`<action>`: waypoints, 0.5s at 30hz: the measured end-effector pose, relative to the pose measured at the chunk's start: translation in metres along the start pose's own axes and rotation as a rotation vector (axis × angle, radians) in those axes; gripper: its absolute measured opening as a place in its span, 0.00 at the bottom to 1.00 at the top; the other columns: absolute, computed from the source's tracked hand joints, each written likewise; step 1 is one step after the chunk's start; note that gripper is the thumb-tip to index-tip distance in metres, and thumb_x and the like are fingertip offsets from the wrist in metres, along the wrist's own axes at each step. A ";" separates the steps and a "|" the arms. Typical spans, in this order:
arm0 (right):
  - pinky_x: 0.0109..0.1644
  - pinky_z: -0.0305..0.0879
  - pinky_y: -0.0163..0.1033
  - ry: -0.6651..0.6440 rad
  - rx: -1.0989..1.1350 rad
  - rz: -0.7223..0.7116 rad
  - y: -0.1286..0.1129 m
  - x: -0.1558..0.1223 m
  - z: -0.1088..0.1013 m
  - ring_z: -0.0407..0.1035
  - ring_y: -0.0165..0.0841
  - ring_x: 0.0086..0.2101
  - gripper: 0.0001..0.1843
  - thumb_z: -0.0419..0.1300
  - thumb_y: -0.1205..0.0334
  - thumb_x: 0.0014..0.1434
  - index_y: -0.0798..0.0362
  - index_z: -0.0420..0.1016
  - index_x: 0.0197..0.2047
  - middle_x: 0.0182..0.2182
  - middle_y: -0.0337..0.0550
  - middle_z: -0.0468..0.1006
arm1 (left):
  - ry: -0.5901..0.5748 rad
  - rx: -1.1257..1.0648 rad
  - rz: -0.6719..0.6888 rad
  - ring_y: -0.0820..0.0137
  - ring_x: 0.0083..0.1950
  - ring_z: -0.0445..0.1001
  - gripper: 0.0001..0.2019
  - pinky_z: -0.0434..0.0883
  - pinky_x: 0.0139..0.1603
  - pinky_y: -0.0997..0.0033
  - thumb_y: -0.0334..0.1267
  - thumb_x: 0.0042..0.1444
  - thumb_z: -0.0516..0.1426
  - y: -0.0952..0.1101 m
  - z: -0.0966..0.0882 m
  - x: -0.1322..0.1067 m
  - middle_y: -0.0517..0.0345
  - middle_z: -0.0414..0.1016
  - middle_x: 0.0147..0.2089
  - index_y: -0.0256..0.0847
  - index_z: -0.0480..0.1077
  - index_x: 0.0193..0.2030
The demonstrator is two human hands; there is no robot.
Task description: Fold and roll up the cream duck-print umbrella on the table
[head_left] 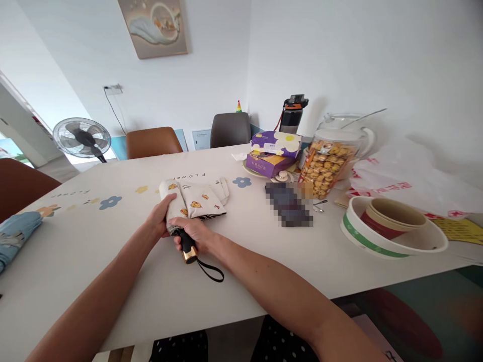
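Note:
A folded cream umbrella [198, 201] with small orange prints lies on the white table [113, 261] in front of me. My left hand [160, 218] is wrapped around its folded canopy near the stem. My right hand [196, 235] is closed around the black handle [187, 246], which has a gold end cap and a black wrist strap [211, 273] trailing toward me. Both hands rest on the tabletop.
A blurred dark object [289, 203] lies right of the umbrella. Behind it stand purple boxes [273, 153], a jar of snacks [326, 163], a bottle [293, 114] and a white plastic bag [400, 176]. Stacked bowls [392, 226] sit at the right edge. Blue cloth [17, 234] lies far left. Chairs and a fan [82, 138] stand beyond.

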State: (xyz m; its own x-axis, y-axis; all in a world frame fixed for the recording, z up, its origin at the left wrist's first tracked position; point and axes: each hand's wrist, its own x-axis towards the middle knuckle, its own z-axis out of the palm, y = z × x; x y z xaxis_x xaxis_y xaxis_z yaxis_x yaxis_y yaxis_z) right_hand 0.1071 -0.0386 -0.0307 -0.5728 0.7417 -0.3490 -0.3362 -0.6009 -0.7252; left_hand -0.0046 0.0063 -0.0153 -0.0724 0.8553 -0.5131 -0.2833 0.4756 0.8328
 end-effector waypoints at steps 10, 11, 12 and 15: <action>0.16 0.60 0.29 -0.032 0.144 -0.038 -0.002 0.006 -0.003 0.58 0.22 0.15 0.11 0.62 0.61 0.50 0.56 0.63 0.30 0.20 0.35 0.66 | 0.368 0.716 0.651 0.56 0.55 0.65 0.28 0.69 0.45 0.59 0.47 0.49 0.54 0.001 0.017 -0.012 0.44 0.62 0.58 0.40 0.57 0.57; 0.16 0.60 0.29 -0.022 0.144 -0.033 -0.003 0.006 -0.002 0.58 0.22 0.15 0.11 0.62 0.61 0.50 0.56 0.63 0.29 0.20 0.35 0.65 | 0.363 0.819 0.759 0.57 0.57 0.63 0.27 0.66 0.50 0.60 0.45 0.50 0.53 0.001 0.021 -0.014 0.46 0.61 0.59 0.41 0.58 0.57; 0.16 0.60 0.30 -0.002 0.141 -0.029 -0.003 0.006 -0.002 0.58 0.22 0.15 0.10 0.61 0.61 0.51 0.55 0.62 0.29 0.19 0.35 0.64 | 0.326 0.927 0.839 0.59 0.58 0.62 0.25 0.64 0.53 0.61 0.44 0.51 0.52 0.001 0.026 -0.017 0.48 0.62 0.58 0.41 0.59 0.56; 0.17 0.60 0.33 0.047 0.117 -0.047 -0.002 0.008 -0.003 0.58 0.25 0.15 0.08 0.55 0.59 0.55 0.53 0.61 0.29 0.16 0.34 0.62 | 0.056 1.271 0.886 0.62 0.56 0.63 0.21 0.61 0.55 0.64 0.44 0.52 0.50 0.001 0.046 -0.024 0.53 0.66 0.55 0.42 0.65 0.52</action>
State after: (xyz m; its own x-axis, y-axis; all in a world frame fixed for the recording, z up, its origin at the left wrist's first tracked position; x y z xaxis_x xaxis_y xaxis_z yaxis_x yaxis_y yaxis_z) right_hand 0.1050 -0.0303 -0.0335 -0.5193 0.7815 -0.3459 -0.4483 -0.5937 -0.6682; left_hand 0.0410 -0.0040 0.0077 0.1856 0.9530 0.2394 0.8363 -0.2811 0.4707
